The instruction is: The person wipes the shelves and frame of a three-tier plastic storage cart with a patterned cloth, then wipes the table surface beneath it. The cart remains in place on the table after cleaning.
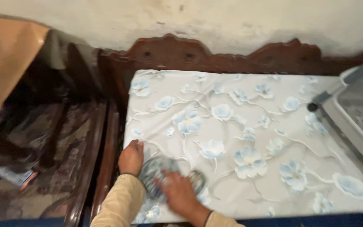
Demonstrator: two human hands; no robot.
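Floral sheet (pixel 248 126) covers the bed I work over. A blurred grey patterned item (pixel 156 172) lies just ahead of my right hand (pixel 179 193), which rests flat and open on it, nearer than my left hand (pixel 131 157), curled closed at the sheet's near-left edge. Open sheet lies beyond; a grey appliance (pixel 353 117) sits far right.

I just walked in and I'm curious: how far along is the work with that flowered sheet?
Already done, by the look of it: the flowered sheet lies spread across most of the mattress up to the wooden headboard. In hand: the left hand presses the sheet's near-left edge, while the right hand rests on a blurred dark object there. Left: wrinkles around that corner.
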